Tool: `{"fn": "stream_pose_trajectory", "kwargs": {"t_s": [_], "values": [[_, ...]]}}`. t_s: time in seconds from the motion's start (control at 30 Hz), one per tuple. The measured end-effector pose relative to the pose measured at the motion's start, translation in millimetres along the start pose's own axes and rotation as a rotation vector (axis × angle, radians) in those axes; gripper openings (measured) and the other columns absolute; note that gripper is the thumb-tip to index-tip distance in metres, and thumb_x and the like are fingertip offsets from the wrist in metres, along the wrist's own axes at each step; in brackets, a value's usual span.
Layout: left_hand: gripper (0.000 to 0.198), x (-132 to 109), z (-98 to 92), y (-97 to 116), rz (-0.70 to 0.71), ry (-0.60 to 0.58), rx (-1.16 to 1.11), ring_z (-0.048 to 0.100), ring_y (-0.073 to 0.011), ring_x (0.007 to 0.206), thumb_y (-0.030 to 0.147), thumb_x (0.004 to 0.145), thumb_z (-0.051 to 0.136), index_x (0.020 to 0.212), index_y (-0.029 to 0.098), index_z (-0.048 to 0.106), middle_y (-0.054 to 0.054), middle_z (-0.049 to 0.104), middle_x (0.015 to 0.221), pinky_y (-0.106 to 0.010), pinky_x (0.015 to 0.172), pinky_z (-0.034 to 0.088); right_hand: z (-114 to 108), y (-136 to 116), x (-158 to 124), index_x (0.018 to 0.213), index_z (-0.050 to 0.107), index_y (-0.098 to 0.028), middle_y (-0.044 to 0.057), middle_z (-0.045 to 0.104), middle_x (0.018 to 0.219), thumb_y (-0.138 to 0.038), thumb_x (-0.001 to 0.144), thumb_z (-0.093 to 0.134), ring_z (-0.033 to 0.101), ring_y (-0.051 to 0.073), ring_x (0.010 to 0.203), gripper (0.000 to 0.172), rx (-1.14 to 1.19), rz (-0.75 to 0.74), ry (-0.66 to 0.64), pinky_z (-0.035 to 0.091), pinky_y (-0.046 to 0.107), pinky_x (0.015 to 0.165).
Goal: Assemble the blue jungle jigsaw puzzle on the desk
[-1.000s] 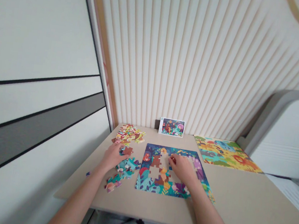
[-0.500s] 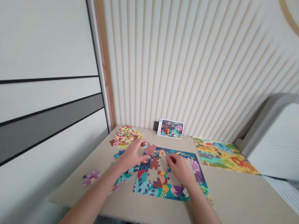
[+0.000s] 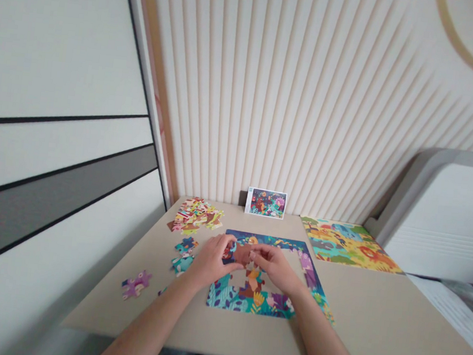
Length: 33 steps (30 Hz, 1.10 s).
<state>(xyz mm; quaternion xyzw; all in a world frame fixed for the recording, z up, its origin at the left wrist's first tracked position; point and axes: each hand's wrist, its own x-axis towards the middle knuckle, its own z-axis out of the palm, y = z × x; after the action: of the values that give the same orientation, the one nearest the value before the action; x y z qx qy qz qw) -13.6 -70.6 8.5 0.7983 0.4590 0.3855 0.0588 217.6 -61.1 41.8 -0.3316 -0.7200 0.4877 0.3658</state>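
Left of our left hand (image 3: 209, 264) lie a purple jigsaw piece (image 3: 136, 284) and teal pieces (image 3: 183, 260), with a heap of loose pieces (image 3: 195, 216) beyond the hand. Our hands are together, fingertips at a brown piece (image 3: 241, 254) over the part-built jigsaw (image 3: 248, 303); gripped or not, we cannot tell. Right of our right hand (image 3: 276, 266) lies a second jigsaw (image 3: 350, 244). Flat, gentle pressing suits these thin pieces.

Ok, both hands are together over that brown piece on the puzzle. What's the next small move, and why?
I'd probably press the brown jigsaw piece down flat: the left hand and right hand meet on it, above the jigsaw puzzle's open middle, where bare table shows. The loose purple piece and teal pieces can wait.
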Motion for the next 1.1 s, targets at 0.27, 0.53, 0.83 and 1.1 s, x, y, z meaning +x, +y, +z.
{"fn": "stream_pose_trajectory", "kwargs": {"t_s": [0.27, 0.53, 0.83, 1.1], "values": [[0.047, -4.8, -10.3, 1.0, 0.071, -0.086, -0.008, 0.061, -0.0237, 0.097, 0.035, 0.082, 0.081, 0.120, 0.025, 0.055, -0.004, 0.065, 0.105, -0.038, 0.088, 0.047, -4.3, 10.7, 4.2, 0.088, 0.074, -0.020, 0.002, 0.072, 0.082, -0.054, 0.094, 0.057, 0.063, 0.018, 0.075, 0.039, -0.001, 0.026, 0.086, 0.047, 0.027, 0.074], [0.022, -6.2, -7.7, -0.4, 0.127, -0.146, -0.017, 0.060, -0.0221, 0.092, 0.032, 0.089, 0.074, 0.104, 0.023, 0.060, -0.003, 0.065, 0.096, -0.035, 0.084, 0.045, -2.8, 14.9, 4.2, 0.088, 0.073, -0.020, 0.003, 0.070, 0.081, -0.063, 0.093, 0.052, 0.061, 0.019, 0.074, 0.048, -0.128, 0.097, 0.112, 0.046, 0.026, 0.067], [0.036, -6.6, -5.7, 4.2, 0.166, -0.197, -0.001, 0.060, -0.0215, 0.091, 0.029, 0.084, 0.080, 0.111, 0.024, 0.058, -0.001, 0.065, 0.096, -0.035, 0.084, 0.043, -0.1, 19.5, 4.2, 0.104, 0.074, -0.020, 0.002, 0.069, 0.080, -0.062, 0.090, 0.059, 0.059, 0.017, 0.069, 0.046, -0.025, 0.064, 0.083, 0.047, 0.028, 0.066], [0.031, -7.9, -6.8, 2.4, 0.160, -0.195, 0.021, 0.060, -0.0220, 0.092, 0.034, 0.081, 0.083, 0.096, 0.023, 0.059, -0.001, 0.065, 0.096, -0.034, 0.083, 0.043, -2.4, 22.4, 3.7, 0.114, 0.074, -0.021, 0.003, 0.071, 0.087, -0.059, 0.087, 0.065, 0.061, 0.017, 0.073, 0.048, 0.001, 0.086, 0.094, 0.049, 0.029, 0.070]]}}
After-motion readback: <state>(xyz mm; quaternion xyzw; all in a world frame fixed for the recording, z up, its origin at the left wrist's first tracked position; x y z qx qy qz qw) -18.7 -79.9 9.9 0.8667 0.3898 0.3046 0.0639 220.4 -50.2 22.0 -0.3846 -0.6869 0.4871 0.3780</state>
